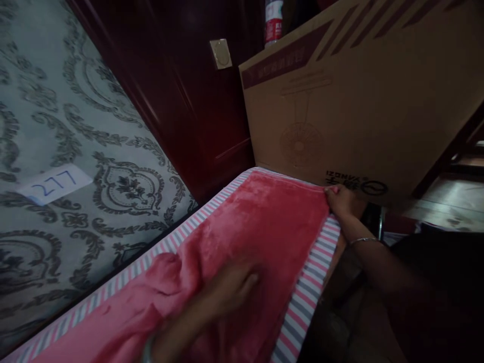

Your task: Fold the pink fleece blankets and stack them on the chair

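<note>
At the centre of the view, running down toward 7 o'clock, lies a red-pink plush cloth, spread over a white, grey and pink striped fabric sheet. The striped margin is exposed along the 8 o'clock and 5 o'clock sides. The plush cloth lies mostly flat at its far end and is bunched into raised folds from 6 to 8 o'clock.

The right hand, at 3 o'clock, is clamped on the far right corner of the plush cloth; a thin silver-coloured bracelet encircles that wrist. The left hand, at 6 o'clock, is over the plush cloth beside the folds (motion blur prevents telling whether its fingers are apart or together, or whether it touches the pile).

At 2 o'clock, a large brown cardboard carton with dark red stripes and a printed fan outline stands just beyond the far edge. A bottle with a red and white label shows behind its top edge at 12 o'clock. A glossy dark red panel at 11 o'clock carries a pale square plate. Grey-blue patterned wallpaper at 9 o'clock bears a white paper slip marked 277.
</note>
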The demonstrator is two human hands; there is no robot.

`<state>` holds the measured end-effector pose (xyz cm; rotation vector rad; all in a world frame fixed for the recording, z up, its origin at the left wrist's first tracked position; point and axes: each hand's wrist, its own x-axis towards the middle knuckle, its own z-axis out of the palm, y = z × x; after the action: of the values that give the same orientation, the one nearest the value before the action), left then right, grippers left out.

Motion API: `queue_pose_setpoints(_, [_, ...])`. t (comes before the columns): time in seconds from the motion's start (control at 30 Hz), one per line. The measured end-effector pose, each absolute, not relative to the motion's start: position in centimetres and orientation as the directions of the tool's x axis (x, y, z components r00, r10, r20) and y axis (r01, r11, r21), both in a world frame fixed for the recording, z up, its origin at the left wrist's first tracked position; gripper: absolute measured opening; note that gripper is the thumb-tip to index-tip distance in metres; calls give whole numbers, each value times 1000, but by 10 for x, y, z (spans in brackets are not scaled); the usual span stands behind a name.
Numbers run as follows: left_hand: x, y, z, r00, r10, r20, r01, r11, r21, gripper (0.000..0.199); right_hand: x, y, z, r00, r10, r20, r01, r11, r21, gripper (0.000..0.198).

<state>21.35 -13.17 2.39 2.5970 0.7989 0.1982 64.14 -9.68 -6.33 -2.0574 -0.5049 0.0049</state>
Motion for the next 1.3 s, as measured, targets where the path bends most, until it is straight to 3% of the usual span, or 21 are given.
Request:
queue_pose_setpoints(0.1, [268,-78,23,867,497,-26,473,-805,357,66,640,-97,-60,909,373,185,352,-450,-821,20])
queue_pose_setpoints(0.27, [291,-14,-4,809,583,-75,588,-802,107,67,641,-100,-62,916,359,182,345,-468,-814,18])
queue_pose_setpoints(0.37, [264,16,-6,652,753,-87,757,-653,13,64,645,-99,-69,919,330,215,350,-433,-831,16])
queue_pose_setpoints(0.5, [252,50,7,300,946,-121,948,-309,-69,66,647,-99,-71,915,329,231,362,-424,-830,20])
queue_pose_setpoints(0.67, [316,83,15,357,934,-18,934,-357,26,64,641,-102,-60,933,323,159,312,-507,-803,26])
queue_pose_setpoints(0.77, [359,104,16,313,950,4,947,-312,81,59,637,-102,-55,927,326,182,321,-446,-835,22])
queue_pose_setpoints(1.13, [378,154,4,273,958,85,957,-279,77,45,643,-102,-57,928,305,213,337,-449,-828,20])
queue_pose_setpoints(1.3, [394,164,13,285,957,54,954,-288,82,58,644,-103,-55,911,344,228,363,-408,-837,19])
